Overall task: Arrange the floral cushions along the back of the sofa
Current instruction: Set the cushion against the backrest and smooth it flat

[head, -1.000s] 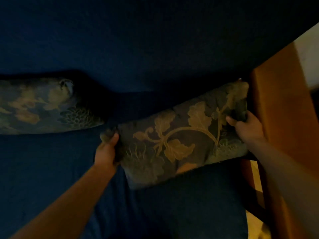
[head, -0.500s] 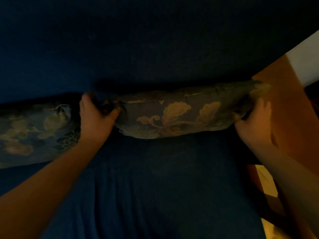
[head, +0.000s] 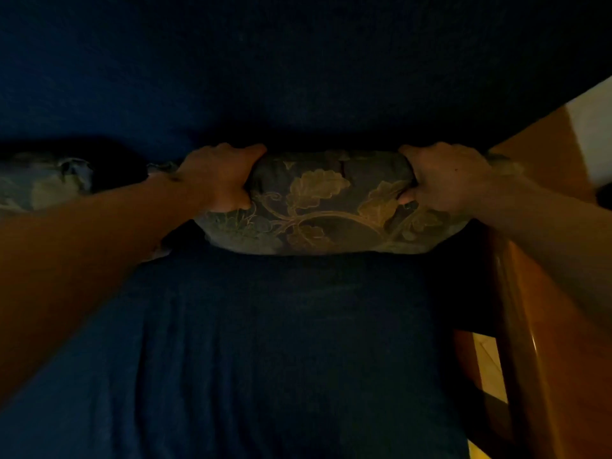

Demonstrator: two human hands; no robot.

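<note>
Where it was tilted on the seat a second ago, the floral cushion [head: 328, 207] is now standing against the sofa back [head: 298, 77], left hand [head: 218, 177] and right hand [head: 443, 177] fingers gripping its ends; placement is nearing completion beside the second cushion [head: 39, 183].

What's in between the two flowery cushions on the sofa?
In the head view, nothing but a dark, shadowed gap separates the held cushion from the left cushion; the left hand's forearm crosses it.

We observe two bare forearms entering from the lower corners, each uncovered to the frame edge with no sleeve visible, ending in the left hand [head: 220, 175] and the right hand [head: 445, 177], both ungloved, a small dark mark on the right one.
</note>
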